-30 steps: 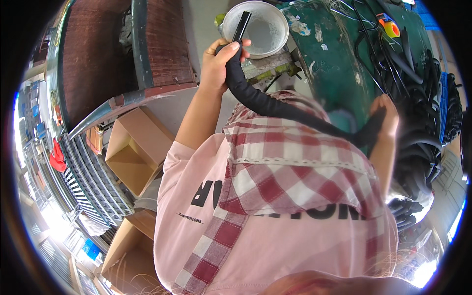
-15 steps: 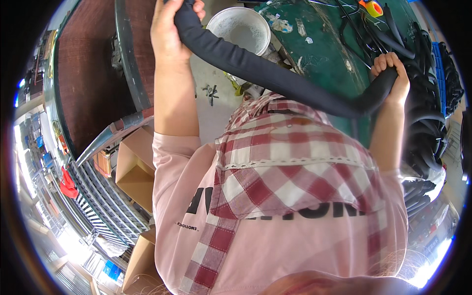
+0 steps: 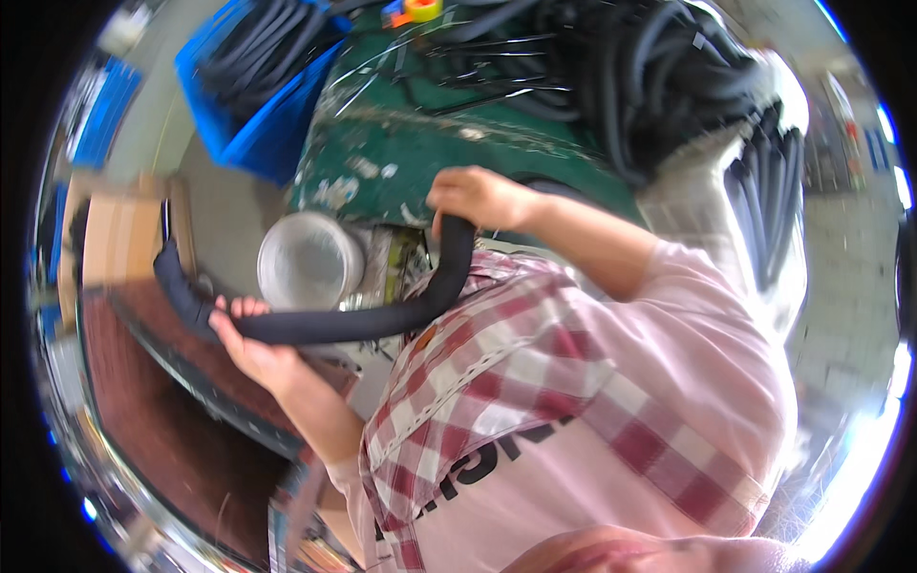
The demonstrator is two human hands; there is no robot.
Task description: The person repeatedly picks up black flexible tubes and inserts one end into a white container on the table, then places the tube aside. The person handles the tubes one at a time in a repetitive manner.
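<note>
A thick black foam tube [image 3: 334,326] stretches across in front of me, bent upward at both ends. My left hand [image 3: 253,344] is wrapped around it near its left bend, fingers curled over the top. At the far left tip a thin dark rod [image 3: 165,222] sticks out of the foam. My right hand [image 3: 482,199] closes over the tube's raised right end, beside the edge of the green table [image 3: 382,153]. What lies under the right fingers is hidden.
A white bucket [image 3: 308,263] stands beyond the tube. Behind it, a blue crate [image 3: 215,124] holds black tubes. A pile of black foam tubes [image 3: 659,76], thin rods [image 3: 497,95] and a yellow tape roll [image 3: 423,10] lie on the table. A cardboard box [image 3: 124,239] stands left.
My view has swung to the right, bringing the blue crate in. The tube now sits lower and nearer my body, its left end in full view. Both hands still hold it.
</note>
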